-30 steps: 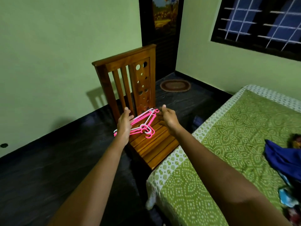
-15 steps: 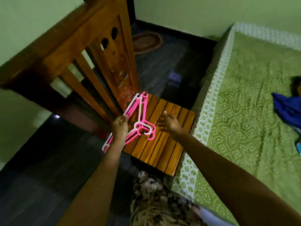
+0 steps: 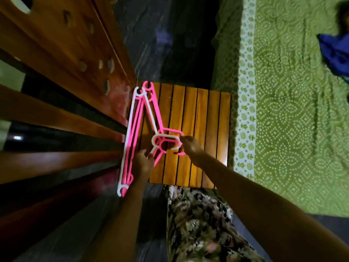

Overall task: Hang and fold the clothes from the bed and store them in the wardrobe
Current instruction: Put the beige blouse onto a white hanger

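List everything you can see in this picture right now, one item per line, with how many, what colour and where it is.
hangers: a bunch, exact count unclear, pink with at least one white, on the chair seat along its backrest
chair: one, brown wood with a slatted seat, between the floor and the bed
bed: one, green patterned cover with a white border, right side
blue cloth: one, dark blue, on the bed at the far right edge
floor: dark, beyond and under the chair
floral cloth: one, dark print worn by the person, bottom centre
left hand: one, holds the hangers just below the hooks
right hand: one, pinches the hooks of the hangers
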### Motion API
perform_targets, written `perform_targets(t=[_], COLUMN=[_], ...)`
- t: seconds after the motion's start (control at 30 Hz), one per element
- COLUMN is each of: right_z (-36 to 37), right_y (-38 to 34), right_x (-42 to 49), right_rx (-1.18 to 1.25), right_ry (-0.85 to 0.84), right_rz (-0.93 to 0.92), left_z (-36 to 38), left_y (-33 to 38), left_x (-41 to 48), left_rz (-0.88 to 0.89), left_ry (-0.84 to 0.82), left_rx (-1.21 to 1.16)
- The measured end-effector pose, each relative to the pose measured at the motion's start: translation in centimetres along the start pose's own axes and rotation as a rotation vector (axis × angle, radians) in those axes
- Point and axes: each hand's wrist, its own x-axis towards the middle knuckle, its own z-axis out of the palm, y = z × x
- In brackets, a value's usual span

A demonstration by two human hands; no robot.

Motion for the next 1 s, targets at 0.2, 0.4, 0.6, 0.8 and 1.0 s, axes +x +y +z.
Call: perform_targets(t=[0.2,0.4,0.6,0.8,1.0], right_z=[1.6,1.4,1.4,1.1,-0.6], right_y=[1.1,0.8,0.0,-1.6,-5.1], right_x=[1.6,1.6,0.6,-1.9,-5.1], right_rx=[0.053,0.262,0.189,0.218,0.336], right_ry=[0.061,0.130,0.148,0.055,-0.018], right_rz=[0.018,0.068,-0.022,-0.108,-0.242], left_z=[0.7,0.2,-0.3,-0.4,-1.5], left_y=[-1.2,-0.8,1.0,2.4,5.5], left_x=[1.4,1.3,-0.1,-2.1,-5.4], left_rz=[0.060,0.100,0.079,0.098,0.340], left_ry=[-0.097,-0.093,0.010,0.188,0.443], left_rx=[0.021,0.027,-0.017,-0.025,-0.072])
